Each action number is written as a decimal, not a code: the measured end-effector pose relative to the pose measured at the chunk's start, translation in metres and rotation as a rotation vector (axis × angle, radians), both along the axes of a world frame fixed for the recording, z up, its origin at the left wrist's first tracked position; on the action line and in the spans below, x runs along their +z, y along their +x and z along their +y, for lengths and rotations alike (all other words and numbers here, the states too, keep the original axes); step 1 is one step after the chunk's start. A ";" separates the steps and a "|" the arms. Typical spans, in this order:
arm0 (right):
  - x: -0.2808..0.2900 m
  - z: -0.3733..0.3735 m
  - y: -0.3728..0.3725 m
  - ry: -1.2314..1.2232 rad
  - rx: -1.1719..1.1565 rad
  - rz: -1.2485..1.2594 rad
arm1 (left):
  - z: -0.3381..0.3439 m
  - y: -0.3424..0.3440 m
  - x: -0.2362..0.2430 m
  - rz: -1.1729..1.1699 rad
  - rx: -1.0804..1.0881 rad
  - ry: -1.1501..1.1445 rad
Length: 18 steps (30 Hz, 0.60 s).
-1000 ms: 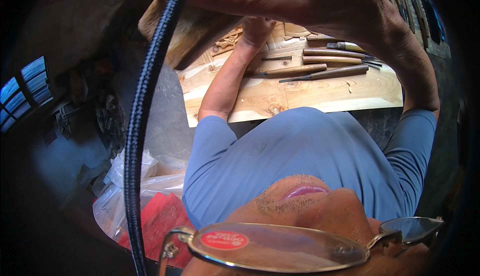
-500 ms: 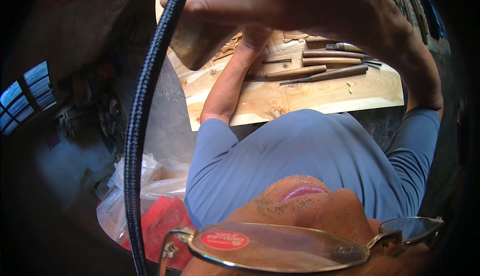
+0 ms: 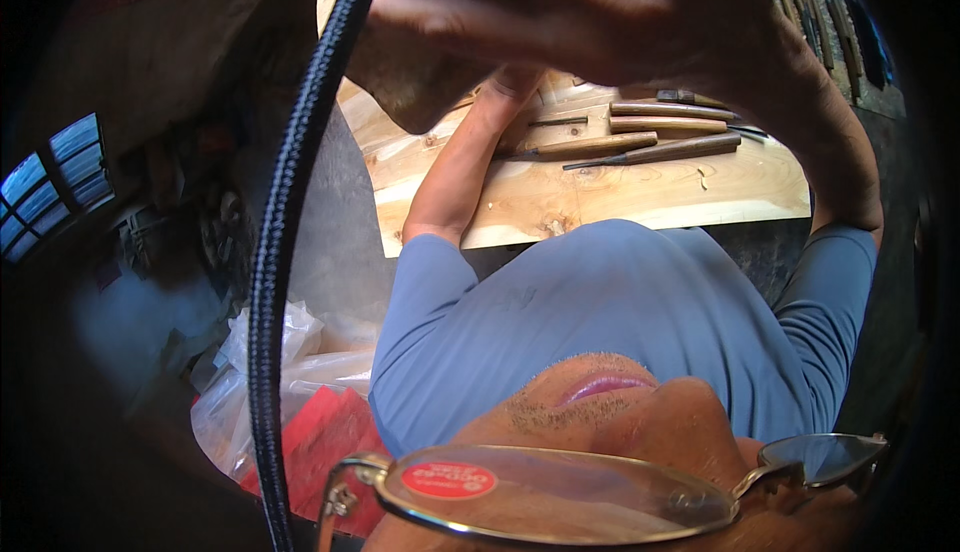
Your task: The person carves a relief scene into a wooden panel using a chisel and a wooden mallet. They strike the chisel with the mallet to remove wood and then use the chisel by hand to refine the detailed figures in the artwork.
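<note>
Brown wooden block (image 3: 408,84), blunt-cornered, right hand (image 3: 600,17) grasping it, left hand (image 3: 516,79) mostly hidden, hold unclear

From here I can see a chunky brown block of wood (image 3: 410,82), dark with shadow, held up in the air with its bottom end tilted, over a big board (image 3: 640,197). The board lies flat and is pale yellow, with brown knots, wavy lines and a whiter strip near the front. Its far part is mostly hidden.
</note>
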State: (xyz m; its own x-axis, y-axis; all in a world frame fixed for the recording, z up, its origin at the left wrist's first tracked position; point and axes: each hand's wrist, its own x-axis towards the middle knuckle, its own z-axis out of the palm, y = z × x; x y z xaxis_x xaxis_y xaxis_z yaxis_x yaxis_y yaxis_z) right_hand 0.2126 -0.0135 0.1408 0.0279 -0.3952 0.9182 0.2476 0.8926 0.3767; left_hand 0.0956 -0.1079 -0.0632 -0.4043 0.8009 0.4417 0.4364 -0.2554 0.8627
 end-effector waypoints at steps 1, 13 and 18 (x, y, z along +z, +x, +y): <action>-0.002 -0.001 0.001 -0.048 0.022 -0.014 | 0.001 0.001 -0.002 -0.016 0.014 -0.016; -0.013 0.008 0.034 -0.261 -0.003 -0.235 | 0.008 -0.005 -0.034 0.403 0.118 0.179; -0.010 0.008 0.050 -0.297 -0.022 -0.297 | 0.010 0.000 -0.025 0.448 0.110 0.163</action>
